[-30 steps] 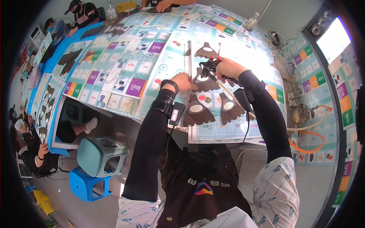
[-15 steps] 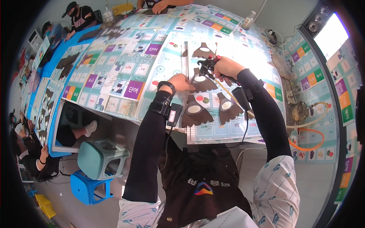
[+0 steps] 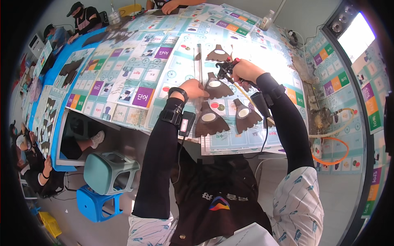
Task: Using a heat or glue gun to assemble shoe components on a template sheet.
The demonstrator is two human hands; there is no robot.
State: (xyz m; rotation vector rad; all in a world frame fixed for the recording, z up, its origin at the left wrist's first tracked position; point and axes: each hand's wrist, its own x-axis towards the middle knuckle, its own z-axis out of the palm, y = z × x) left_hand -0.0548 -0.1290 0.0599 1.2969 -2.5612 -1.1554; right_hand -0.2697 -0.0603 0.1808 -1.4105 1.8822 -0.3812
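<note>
My right hand (image 3: 247,71) is wrapped round a small black spray gun (image 3: 225,69) with red knobs. Its head hangs just above the neck of a dark brown fan-shaped piece (image 3: 221,91) that has a white oval in its middle. At that piece's lower left corner, my left hand (image 3: 193,89) has its fingers closed on the edge; the fingertips are partly hidden. Two similar scallop-edged pieces lie nearer me, one on the left (image 3: 215,127) and one on the right (image 3: 247,125). Another fan-shaped piece (image 3: 216,56) lies beyond the spray gun.
Printed sheets cover the table (image 3: 123,78). A clear bottle (image 3: 267,20) stands at the far right. An orange hose (image 3: 347,151) loops beside the right wall. Stacked stools (image 3: 108,172) stand at lower left. Other people (image 3: 84,20) work along the far and left sides.
The spray gun has shifted slightly away from the middle piece, so more of its neck shows. My left hand stays at the same corner. The whole view has moved a little.
</note>
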